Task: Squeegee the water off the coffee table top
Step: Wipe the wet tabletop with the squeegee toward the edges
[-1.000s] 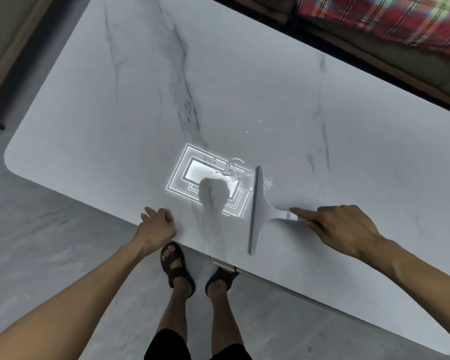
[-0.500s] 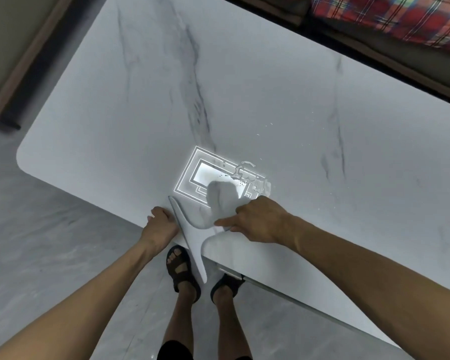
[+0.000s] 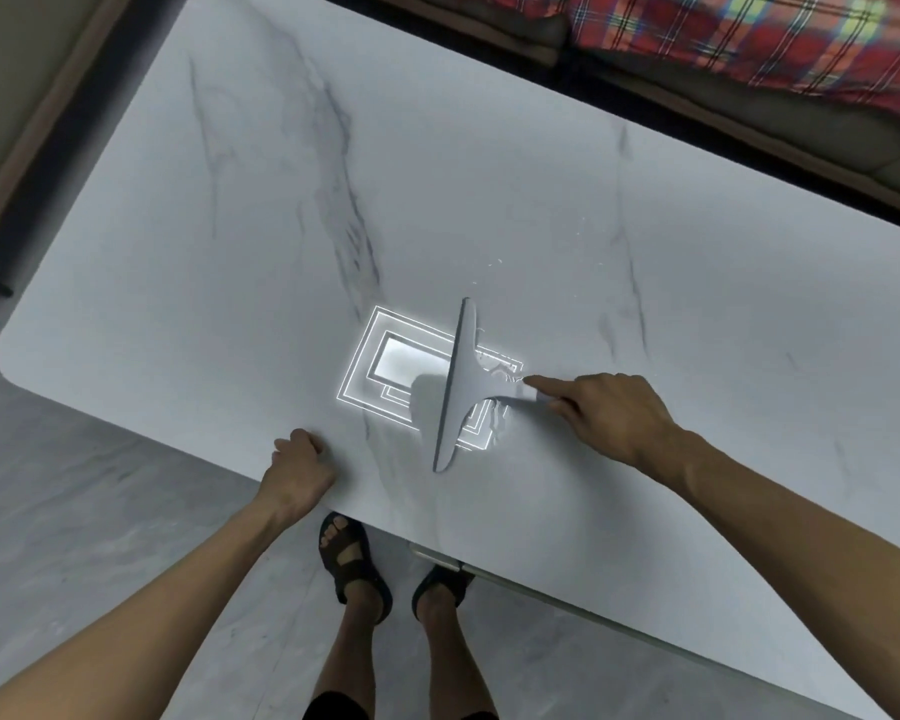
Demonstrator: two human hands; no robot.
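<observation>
**Squeegee at work.** The squeegee (image 3: 455,379) stands blade-down on the wet worktop (image 3: 489,174), across streaks of water (image 3: 495,420) near the front edge. We judge it light and stiff, its handle likely slippery. It is best held at the short handle, where the right hand (image 3: 609,413) grips it, forefinger laid along it. The left hand (image 3: 297,470), fingers curled, rests at the worktop's edge; we cannot tell whether it clasps the rim.

1. Most of the squeegee (image 3: 458,381) handle is buried under the right hand (image 3: 609,413), out on the coffee table (image 3: 230,252).
2. Table's right end runs out of shot.
3. That plaid blanket (image 3: 749,39) beyond the table: blurry, cropped.
</observation>
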